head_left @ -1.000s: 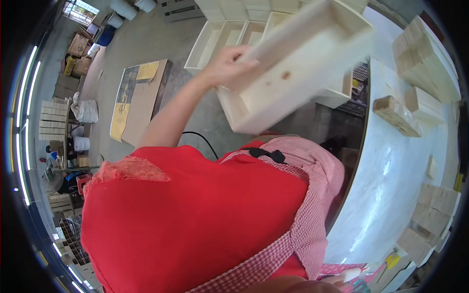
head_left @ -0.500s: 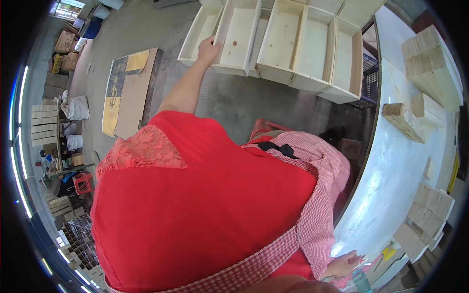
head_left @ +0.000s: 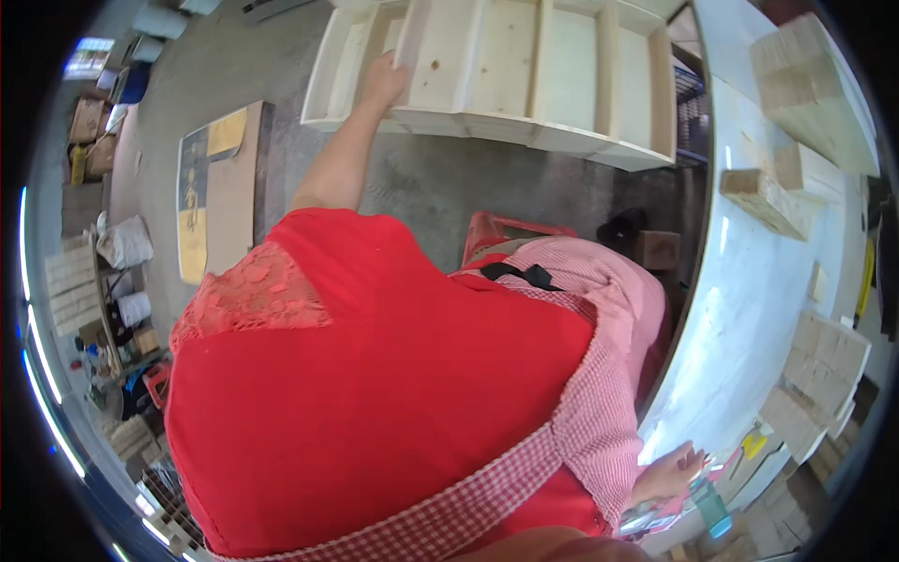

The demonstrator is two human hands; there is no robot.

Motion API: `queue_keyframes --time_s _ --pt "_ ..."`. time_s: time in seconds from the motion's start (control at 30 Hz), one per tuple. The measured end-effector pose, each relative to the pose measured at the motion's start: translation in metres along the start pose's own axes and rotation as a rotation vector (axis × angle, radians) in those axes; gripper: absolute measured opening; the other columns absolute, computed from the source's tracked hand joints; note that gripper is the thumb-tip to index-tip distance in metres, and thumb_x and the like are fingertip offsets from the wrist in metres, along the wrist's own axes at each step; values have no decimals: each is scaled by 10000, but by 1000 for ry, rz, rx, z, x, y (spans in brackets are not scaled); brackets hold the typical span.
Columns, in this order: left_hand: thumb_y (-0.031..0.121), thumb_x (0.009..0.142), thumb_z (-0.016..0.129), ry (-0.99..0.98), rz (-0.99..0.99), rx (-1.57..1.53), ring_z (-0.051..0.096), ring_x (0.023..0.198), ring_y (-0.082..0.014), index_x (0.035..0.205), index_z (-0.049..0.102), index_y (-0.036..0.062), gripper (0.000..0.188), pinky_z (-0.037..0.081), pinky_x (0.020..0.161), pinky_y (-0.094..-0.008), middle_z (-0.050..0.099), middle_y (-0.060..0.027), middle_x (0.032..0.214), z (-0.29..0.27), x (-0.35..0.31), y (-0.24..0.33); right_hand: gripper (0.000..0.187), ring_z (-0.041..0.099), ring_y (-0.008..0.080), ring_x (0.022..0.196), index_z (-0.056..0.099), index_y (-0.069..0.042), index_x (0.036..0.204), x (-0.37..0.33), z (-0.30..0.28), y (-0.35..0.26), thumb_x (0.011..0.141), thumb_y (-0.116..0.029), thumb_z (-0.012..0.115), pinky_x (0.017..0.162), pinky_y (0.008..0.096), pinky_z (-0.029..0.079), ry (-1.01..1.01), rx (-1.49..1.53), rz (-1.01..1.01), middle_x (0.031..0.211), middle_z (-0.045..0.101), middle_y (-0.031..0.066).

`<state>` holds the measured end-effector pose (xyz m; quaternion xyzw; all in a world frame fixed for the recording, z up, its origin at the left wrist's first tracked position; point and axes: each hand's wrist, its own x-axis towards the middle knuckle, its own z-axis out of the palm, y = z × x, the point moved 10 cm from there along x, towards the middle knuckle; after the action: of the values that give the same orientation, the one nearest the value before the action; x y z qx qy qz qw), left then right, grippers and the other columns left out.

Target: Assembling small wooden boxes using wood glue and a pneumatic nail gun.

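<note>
My left hand [head_left: 382, 82] reaches forward, its fingers closed on the near left edge of a pale, open wooden box [head_left: 434, 89] with a dark knot in its bottom. This box stands in a row of several similar open boxes, with another wooden box [head_left: 582, 75] further right. At the lower right, my right hand [head_left: 667, 474] is beside the white-topped table, fingers loosely apart and seemingly holding nothing. Close to it is a greenish clear bottle [head_left: 712, 509].
The white-topped table [head_left: 698, 375] runs along my right, bearing wooden block stacks [head_left: 813, 94] and a single wooden piece [head_left: 763, 201]. A red stool [head_left: 515, 228] is near my lap. Flattened cardboard [head_left: 225, 187] lies on the floor at left. A dark crate [head_left: 691, 112] stands beyond the boxes.
The held box has shifted against its right-hand neighbour, closing the gap between them, and the boxes' near ends line up more evenly. My right hand has moved slightly up, its fingers more spread.
</note>
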<state>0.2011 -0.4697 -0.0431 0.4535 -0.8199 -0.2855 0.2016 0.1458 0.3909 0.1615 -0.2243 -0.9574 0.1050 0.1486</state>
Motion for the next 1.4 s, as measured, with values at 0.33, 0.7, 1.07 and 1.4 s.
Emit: queue_keyframes --time_s 0.33,0.7,1.07,1.4 --pt "86 860 650 321 429 -149 640 914 -326 1142 644 2 294 504 848 -376 671 -190 1062 -26 -26 148 403 636 217 890 590 19 1249 -21 11 -25 899 -158 684 754 344 479 -44 283 -50 1036 681 128" --pt "338 822 722 -30 1392 -340 664 933 -369 1121 647 69 409 539 785 -447 678 -169 1041 132 -257 584 390 629 189 871 586 17 1245 -44 26 -4 898 -139 669 762 341 474 -68 485 65 1039 674 115" --pt "428 819 687 -660 1011 351 639 1016 -395 1246 473 59 604 515 867 -471 660 -234 1056 225 -249 579 374 627 211 847 588 25 1230 -36 49 12 888 -106 664 758 364 478 -75 627 219 1031 662 127" --pt "432 862 673 -721 1130 239 643 1073 -358 1206 626 4 551 516 886 -433 659 -237 1143 225 -259 658 344 635 188 851 603 27 1211 -14 61 19 914 -142 647 762 335 485 -85 656 230 986 675 109"
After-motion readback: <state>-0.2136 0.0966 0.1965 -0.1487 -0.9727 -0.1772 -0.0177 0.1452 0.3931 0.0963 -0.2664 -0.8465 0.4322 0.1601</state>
